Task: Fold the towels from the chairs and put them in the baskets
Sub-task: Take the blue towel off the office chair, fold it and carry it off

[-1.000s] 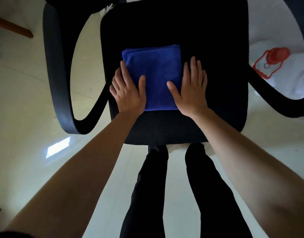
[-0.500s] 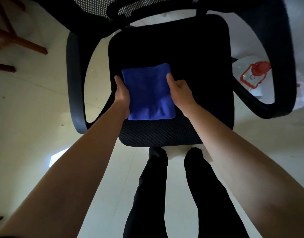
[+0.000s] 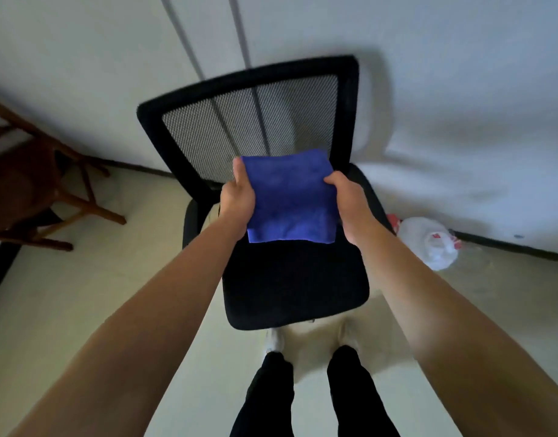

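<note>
A folded blue towel [image 3: 288, 197] is held up above the seat of a black mesh office chair [image 3: 290, 285]. My left hand [image 3: 238, 197] grips the towel's left edge, thumb on top. On the towel's right edge my right hand [image 3: 350, 200] is closed the same way. The towel is a flat rectangle, lifted clear of the seat and in front of the chair's mesh backrest [image 3: 249, 121]. No basket is in view.
A wooden chair [image 3: 35, 184] stands at the left against the white wall. A white plastic bag with red print [image 3: 429, 241] lies on the floor to the right of the office chair. My legs in black trousers [image 3: 309, 395] stand just before the seat.
Both hands went from pressing flat on the towel to gripping its sides, then lifted it off the seat. My view tilted up, showing the backrest and wall.
</note>
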`<state>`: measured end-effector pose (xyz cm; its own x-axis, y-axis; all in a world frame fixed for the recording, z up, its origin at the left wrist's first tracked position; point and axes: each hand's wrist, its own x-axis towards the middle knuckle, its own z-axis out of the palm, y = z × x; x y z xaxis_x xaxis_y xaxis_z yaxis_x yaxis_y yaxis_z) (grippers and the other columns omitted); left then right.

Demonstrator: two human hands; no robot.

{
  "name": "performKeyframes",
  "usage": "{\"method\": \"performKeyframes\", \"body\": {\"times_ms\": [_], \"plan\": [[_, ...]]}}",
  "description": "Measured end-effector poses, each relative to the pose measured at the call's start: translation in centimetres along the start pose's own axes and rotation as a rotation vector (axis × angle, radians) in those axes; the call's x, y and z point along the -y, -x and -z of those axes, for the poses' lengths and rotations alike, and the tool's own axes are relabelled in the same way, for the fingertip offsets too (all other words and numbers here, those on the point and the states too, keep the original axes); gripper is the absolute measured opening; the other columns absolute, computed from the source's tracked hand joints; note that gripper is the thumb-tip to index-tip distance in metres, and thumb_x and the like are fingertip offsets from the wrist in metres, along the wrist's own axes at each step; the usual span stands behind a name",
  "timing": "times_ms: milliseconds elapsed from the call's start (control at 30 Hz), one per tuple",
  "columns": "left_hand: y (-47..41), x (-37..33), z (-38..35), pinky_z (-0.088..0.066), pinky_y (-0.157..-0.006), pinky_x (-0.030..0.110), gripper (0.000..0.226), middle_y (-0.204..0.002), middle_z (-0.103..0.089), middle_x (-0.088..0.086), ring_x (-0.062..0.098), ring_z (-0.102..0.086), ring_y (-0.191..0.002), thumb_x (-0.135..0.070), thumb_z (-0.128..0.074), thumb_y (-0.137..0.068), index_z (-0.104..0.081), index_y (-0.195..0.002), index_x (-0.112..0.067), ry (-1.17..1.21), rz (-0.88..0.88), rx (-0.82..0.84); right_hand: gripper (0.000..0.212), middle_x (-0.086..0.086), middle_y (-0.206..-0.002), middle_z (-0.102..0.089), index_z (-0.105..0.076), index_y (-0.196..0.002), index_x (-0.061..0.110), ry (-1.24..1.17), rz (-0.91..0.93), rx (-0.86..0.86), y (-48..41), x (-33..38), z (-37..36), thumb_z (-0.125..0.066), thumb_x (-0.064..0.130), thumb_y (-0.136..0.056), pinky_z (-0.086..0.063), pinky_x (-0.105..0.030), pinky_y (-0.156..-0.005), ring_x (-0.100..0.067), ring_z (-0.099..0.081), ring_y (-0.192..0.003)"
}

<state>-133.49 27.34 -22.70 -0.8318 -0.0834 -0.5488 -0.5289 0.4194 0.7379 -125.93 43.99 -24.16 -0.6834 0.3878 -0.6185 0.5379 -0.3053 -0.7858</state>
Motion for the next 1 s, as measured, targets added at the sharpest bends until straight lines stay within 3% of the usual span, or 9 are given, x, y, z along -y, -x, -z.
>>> {"method": "performKeyframes", "body": {"times_ms": [133, 200, 300, 467, 567, 667, 767, 867, 1000], "plan": [[5.6, -8.0, 1.4, -0.049, -0.092, 0.025, 0.063, -0.098, -0.064, -0.011, 0.006, -0.062, -0.092, -0.068, -0.026, -0.096, -0.063, -0.115, -0.020, 0.047, -0.280, 0.237, 0.017, 0.007, -0.085, -0.061, -0.059, -0.082, 0.021, 0.092, 0.274, -0.149, 6.7, 6.9, 3.0, -0.048, 0.022, -0.095, -0.043, -0.031, -0.068, -0.014, -0.055, -0.079], [7.7, -10.7, 1.1, -0.053, -0.092, 0.030, 0.061, -0.106, -0.070, -0.007, 0.007, -0.067, -0.094, -0.069, -0.043, -0.091, -0.065, -0.112, -0.017, 0.078, -0.365, 0.384, 0.018, 0.011, -0.090, -0.062, -0.061, -0.092, 0.025, 0.113, 0.379, -0.245, 10.3, 8.8, 5.3, -0.044, 0.019, -0.097, -0.041, -0.026, -0.068, -0.007, -0.056, -0.080], [12.5, -13.2, -0.9, -0.056, -0.080, 0.036, 0.031, -0.099, -0.068, 0.000, 0.012, -0.066, -0.083, -0.045, -0.057, -0.096, -0.058, -0.099, -0.014, 0.098, -0.454, 0.548, 0.025, 0.016, -0.103, -0.062, -0.059, -0.113, 0.028, 0.097, 0.479, -0.440, 16.4, 9.5, 9.7, -0.041, 0.019, -0.099, -0.043, -0.023, -0.076, 0.001, -0.057, -0.090], [25.2, -13.6, -6.1, -0.057, -0.079, 0.028, 0.048, -0.100, -0.066, -0.008, 0.007, -0.068, -0.086, -0.039, -0.058, -0.097, -0.041, -0.138, -0.022, 0.080, -0.642, 0.795, 0.038, 0.016, -0.101, -0.062, -0.042, -0.142, 0.039, -0.116, 0.529, -0.755, 29.8, 6.6, 16.6, -0.043, 0.032, -0.105, -0.048, -0.017, -0.076, 0.000, -0.062, -0.092], [34.1, -11.1, -9.1, -0.056, -0.089, 0.031, 0.054, -0.108, -0.067, -0.005, 0.012, -0.069, -0.096, -0.033, -0.053, -0.100, -0.029, -0.149, -0.032, 0.061, -0.757, 1.013, 0.058, 0.001, -0.104, -0.070, -0.032, -0.150, 0.042, -0.265, 0.534, -0.902, 38.6, 2.5, 21.0, -0.056, 0.048, -0.098, -0.056, -0.029, -0.088, -0.008, -0.070, -0.093], [44.0, -6.7, -11.4, -0.051, -0.102, 0.040, 0.046, -0.131, -0.060, -0.004, 0.016, -0.063, -0.114, -0.032, -0.050, -0.101, -0.039, -0.145, -0.040, 0.009, -0.901, 1.182, 0.066, 0.013, -0.125, -0.057, -0.034, -0.153, 0.027, -0.389, 0.525, -0.983, 48.6, -3.6, 25.2, -0.065, 0.035, -0.096, -0.052, -0.009, -0.073, 0.008, -0.064, -0.086], [52.6, -1.9, -13.2, -0.046, -0.107, 0.040, 0.041, -0.140, -0.054, -0.008, 0.013, -0.057, -0.122, -0.033, -0.047, -0.102, -0.046, -0.142, -0.039, -0.033, -0.998, 1.305, 0.068, 0.004, -0.147, -0.048, -0.038, -0.152, 0.019, -0.453, 0.500, -1.041, 56.6, -10.4, 28.7, -0.070, 0.027, -0.092, -0.049, -0.024, -0.099, -0.011, -0.059, -0.119], [62.6, 4.7, -14.9, -0.045, -0.108, 0.042, 0.042, -0.141, -0.054, -0.007, 0.014, -0.055, -0.125, -0.039, -0.049, -0.098, -0.049, -0.140, -0.035, -0.093, -1.079, 1.455, 0.063, 0.004, -0.138, -0.057, -0.041, -0.149, 0.019, -0.556, 0.578, -1.140, 66.2, -18.2, 31.2, -0.070, 0.020, -0.093, -0.052, -0.028, -0.094, -0.012, -0.063, -0.115], [76.4, 15.6, -16.2, -0.041, -0.112, 0.041, 0.031, -0.143, -0.053, -0.001, 0.015, -0.052, -0.129, -0.023, -0.050, -0.102, -0.058, -0.132, -0.030, -0.132, -1.045, 1.649, 0.057, 0.003, -0.130, -0.064, -0.048, -0.144, 0.024, -0.561, 0.562, -1.322, 80.1, -28.8, 33.0, -0.070, 0.016, -0.092, -0.056, -0.030, -0.093, -0.014, -0.067, -0.111]]}}
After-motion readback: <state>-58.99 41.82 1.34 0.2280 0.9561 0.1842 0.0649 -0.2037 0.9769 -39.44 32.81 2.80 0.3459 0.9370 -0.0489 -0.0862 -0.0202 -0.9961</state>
